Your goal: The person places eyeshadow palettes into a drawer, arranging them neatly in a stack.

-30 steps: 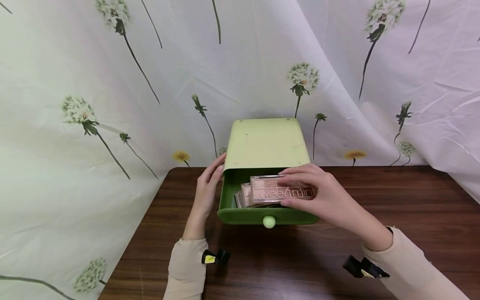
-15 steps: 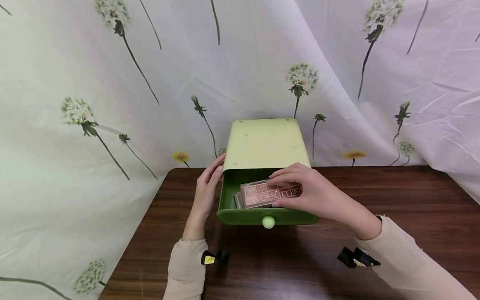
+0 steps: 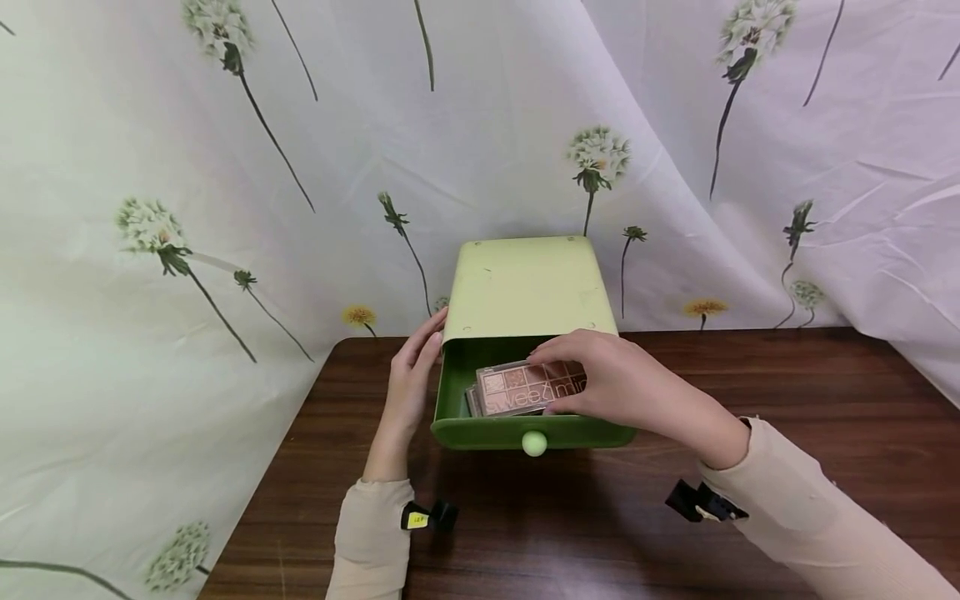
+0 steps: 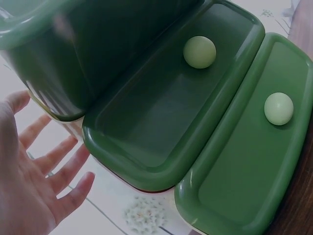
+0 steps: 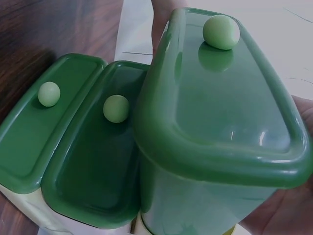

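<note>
An eyeshadow palette [image 3: 517, 390] with a clear lid is pinched between the thumb and fingers of my right hand [image 3: 618, 375]. It lies tilted in the pulled-out top drawer [image 3: 480, 433], over other palettes [image 3: 472, 402] at the drawer's left end. In the right wrist view the drawer front [image 5: 230, 103] hides most of that hand and all of the palette. My left hand [image 3: 408, 379] rests along the left side of the pale green drawer cabinet [image 3: 532, 287]. Its fingers are extended and spread in the left wrist view, beside the drawer wall [image 4: 49, 68].
Beneath the top drawer, the middle drawer [image 4: 142, 117] and bottom drawer [image 4: 239, 161] are closed, each with a round pale knob. The cabinet stands on a dark wooden table [image 3: 540, 525], in front of a white curtain [image 3: 495, 150] printed with dandelions.
The right hand has moved left and slightly down with the palette, lowering it into the drawer over the other palettes. The left hand has stayed at the cabinet's side.
</note>
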{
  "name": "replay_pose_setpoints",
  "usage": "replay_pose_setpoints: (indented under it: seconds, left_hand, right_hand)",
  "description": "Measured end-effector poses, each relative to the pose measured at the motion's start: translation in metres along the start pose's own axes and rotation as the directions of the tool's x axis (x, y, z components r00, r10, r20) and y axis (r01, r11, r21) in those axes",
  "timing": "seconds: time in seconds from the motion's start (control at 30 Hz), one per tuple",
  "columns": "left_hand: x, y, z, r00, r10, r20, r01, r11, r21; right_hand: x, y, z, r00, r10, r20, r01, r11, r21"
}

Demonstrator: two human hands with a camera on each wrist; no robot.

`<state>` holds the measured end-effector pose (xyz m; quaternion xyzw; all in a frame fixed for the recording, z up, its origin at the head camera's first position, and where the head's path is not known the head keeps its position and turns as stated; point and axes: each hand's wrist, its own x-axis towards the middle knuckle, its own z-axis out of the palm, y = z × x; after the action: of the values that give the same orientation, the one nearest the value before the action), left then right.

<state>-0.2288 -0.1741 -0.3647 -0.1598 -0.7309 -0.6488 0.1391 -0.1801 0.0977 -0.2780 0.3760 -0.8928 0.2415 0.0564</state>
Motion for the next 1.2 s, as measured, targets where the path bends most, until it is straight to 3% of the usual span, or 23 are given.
replay_pose_setpoints:
  seconds: [0.23,0.4,0.53,0.63,0.8,0.97,1.07,1.13,1.2]
  left_hand:
    - [0.000,-0.001,-0.001,1.000,-0.015,-0.003,0.015,1.000,0.003]
    - [-0.002,-0.001,0.000,1.000,-0.013,-0.008,0.013,1.000,0.009]
    - [-0.002,-0.001,-0.001,1.000,-0.010,-0.008,0.010,1.000,0.014]
    - [-0.001,-0.001,-0.001,1.000,-0.008,-0.006,0.008,1.000,0.017]
    - [-0.001,-0.001,-0.002,1.000,-0.011,-0.009,0.011,1.000,0.018]
    - [-0.002,0.000,-0.002,1.000,-0.007,-0.003,0.007,1.000,0.011]
    - [-0.001,0.000,-0.001,1.000,-0.005,-0.001,0.005,1.000,0.009]
    - [-0.001,0.000,-0.001,1.000,-0.003,-0.001,0.003,1.000,0.004]
    - [0.000,0.000,0.000,1.000,-0.001,0.000,0.001,1.000,0.000]
  right_hand:
    - [-0.003,-0.001,-0.001,1.000,0.015,-0.008,-0.015,1.000,0.024]
    - [-0.017,-0.006,-0.008,0.990,0.065,-0.121,-0.056,0.995,0.079]
    - [-0.030,-0.013,-0.007,0.972,0.020,-0.235,0.006,0.994,0.111]
    - [-0.038,-0.018,-0.003,0.940,-0.084,-0.330,0.127,0.985,0.113]
    - [-0.047,-0.030,0.008,0.846,-0.240,-0.476,0.327,0.939,0.107]
    - [-0.055,-0.040,0.021,0.789,-0.279,-0.547,0.384,0.919,0.085]
    - [-0.060,-0.042,0.030,0.769,-0.292,-0.568,0.408,0.909,0.085]
    - [-0.063,-0.042,0.037,0.769,-0.291,-0.568,0.418,0.902,0.104]
    - [-0.068,-0.041,0.046,0.788,-0.270,-0.553,0.407,0.902,0.140]
